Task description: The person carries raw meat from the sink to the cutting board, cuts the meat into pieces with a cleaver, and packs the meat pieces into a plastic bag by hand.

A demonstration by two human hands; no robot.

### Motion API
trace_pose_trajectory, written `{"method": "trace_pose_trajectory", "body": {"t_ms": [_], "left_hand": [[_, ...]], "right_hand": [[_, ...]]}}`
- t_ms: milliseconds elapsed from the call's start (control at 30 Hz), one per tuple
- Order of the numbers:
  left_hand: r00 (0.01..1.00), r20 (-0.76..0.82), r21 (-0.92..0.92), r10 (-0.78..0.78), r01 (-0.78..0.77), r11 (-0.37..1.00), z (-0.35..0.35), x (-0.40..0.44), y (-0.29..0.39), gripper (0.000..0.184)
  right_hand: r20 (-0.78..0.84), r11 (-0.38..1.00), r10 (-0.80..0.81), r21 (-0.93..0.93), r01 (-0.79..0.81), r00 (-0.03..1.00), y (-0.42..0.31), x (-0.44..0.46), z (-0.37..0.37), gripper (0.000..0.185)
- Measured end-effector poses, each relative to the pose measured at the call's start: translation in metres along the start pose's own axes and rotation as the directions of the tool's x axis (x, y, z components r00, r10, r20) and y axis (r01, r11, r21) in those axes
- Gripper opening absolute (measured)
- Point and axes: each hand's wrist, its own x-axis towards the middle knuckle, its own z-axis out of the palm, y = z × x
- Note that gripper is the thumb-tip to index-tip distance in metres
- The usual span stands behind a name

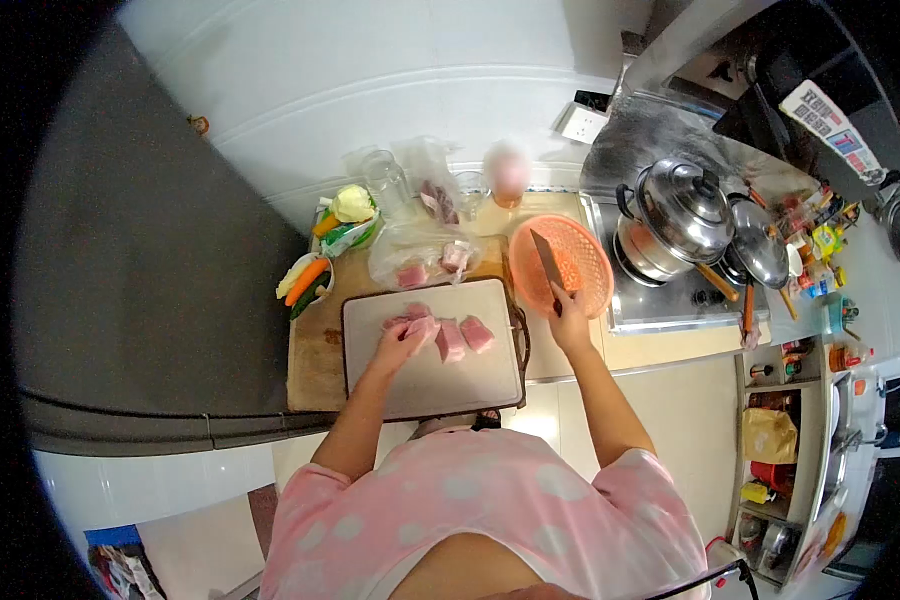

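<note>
On a white cutting board lie several chunks of pink raw meat. My left hand is at the board's left part, its fingers closed on a piece of meat. My right hand grips the handle of a knife, off the board's right side. The blade points up and away over an orange plastic basket, which holds small orange pieces. Behind the board, a clear plastic bag has more meat on or in it.
Carrots and greens fill a bowl at the back left, beside a cabbage. A glass jar stands by the wall. At right, a steel pot and a lidded pan sit on the stove.
</note>
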Motion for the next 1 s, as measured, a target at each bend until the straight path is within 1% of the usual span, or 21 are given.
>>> {"method": "trace_pose_trajectory", "body": {"t_ms": [67, 167, 267, 367, 400, 500, 533, 567, 633, 667, 767, 867, 900, 933, 967, 1000], "left_hand": [[1.0, 0.024, -0.043, -0.006, 0.007, 0.999, 0.003, 0.002, 0.007, 0.041], [0.998, 0.006, -0.075, -0.057, 0.057, 0.996, 0.008, 0.011, 0.018, 0.043], [0.997, 0.059, -0.164, -0.057, 0.066, 0.984, 0.008, 0.025, 0.02, 0.046], [0.994, 0.045, -0.062, -0.104, 0.106, 0.992, 0.001, 0.02, 0.042, 0.048], [0.992, 0.056, -0.069, -0.109, 0.113, 0.991, -0.003, 0.02, 0.045, 0.048], [0.989, 0.081, -0.108, -0.125, 0.134, 0.985, -0.018, 0.022, 0.043, 0.046], [0.989, 0.084, -0.13, -0.126, 0.136, 0.982, -0.024, 0.025, 0.038, 0.045], [0.988, 0.085, -0.153, -0.127, 0.139, 0.978, -0.03, 0.027, 0.033, 0.044], [0.993, 0.036, -0.207, -0.109, 0.114, 0.972, -0.035, 0.031, 0.024, 0.042], [0.995, 0.013, -0.233, -0.1, 0.101, 0.967, -0.037, 0.034, 0.02, 0.042], [0.993, -0.058, -0.28, -0.104, 0.084, 0.956, -0.041, 0.035, 0.012, 0.039], [0.989, -0.119, -0.23, -0.087, 0.058, 0.971, -0.049, 0.042, -0.011, 0.038], [0.987, -0.115, -0.191, -0.114, 0.09, 0.977, -0.052, 0.041, -0.007, 0.04], [0.984, -0.112, -0.152, -0.139, 0.121, 0.981, -0.056, 0.04, -0.003, 0.042], [0.98, -0.11, -0.113, -0.165, 0.153, 0.982, -0.059, 0.038, 0.0, 0.044], [0.984, -0.079, -0.098, -0.161, 0.153, 0.983, -0.065, 0.041, -0.008, 0.042]], "right_hand": [[-0.049, 0.996, -0.027, 0.084, 0.031, 0.998, -0.021, -0.004, 0.009, 0.054], [0.092, 0.924, 0.072, 0.369, -0.101, 0.993, -0.052, -0.003, 0.025, 0.056], [0.132, 0.912, 0.029, 0.403, -0.08, 0.991, -0.085, -0.002, 0.033, 0.057], [0.117, 0.931, 0.06, 0.353, -0.098, 0.991, -0.079, 0.001, 0.061, 0.057], [0.1, 0.938, 0.068, 0.332, -0.098, 0.993, -0.076, 0.002, 0.066, 0.059], [0.054, 0.985, 0.134, 0.106, -0.139, 0.99, -0.065, 0.006, 0.074, 0.061], [0.028, 0.995, 0.078, 0.065, -0.079, 0.997, -0.062, 0.007, 0.074, 0.062], [0.053, 0.994, 0.104, 0.028, -0.106, 0.993, -0.061, 0.009, 0.077, 0.062], [0.106, 0.987, 0.157, -0.048, -0.153, 0.982, -0.067, 0.013, 0.079, 0.062], [0.116, 0.989, 0.132, -0.079, -0.123, 0.984, -0.052, 0.016, 0.092, 0.062], [0.047, 0.992, 0.035, -0.119, -0.029, 0.998, -0.04, 0.018, 0.111, 0.062], [0.053, 0.987, 0.014, -0.161, -0.005, 0.998, -0.033, 0.018, 0.121, 0.061], [0.05, 0.983, 0.005, -0.183, 0.005, 0.999, -0.031, 0.018, 0.123, 0.06], [0.125, 0.975, 0.067, -0.217, -0.039, 0.99, -0.029, 0.02, 0.123, 0.061], [0.135, 0.968, 0.074, -0.246, -0.039, 0.988, -0.027, 0.018, 0.124, 0.061], [0.143, 0.961, 0.077, -0.274, -0.035, 0.987, -0.032, 0.016, 0.123, 0.061]]}}
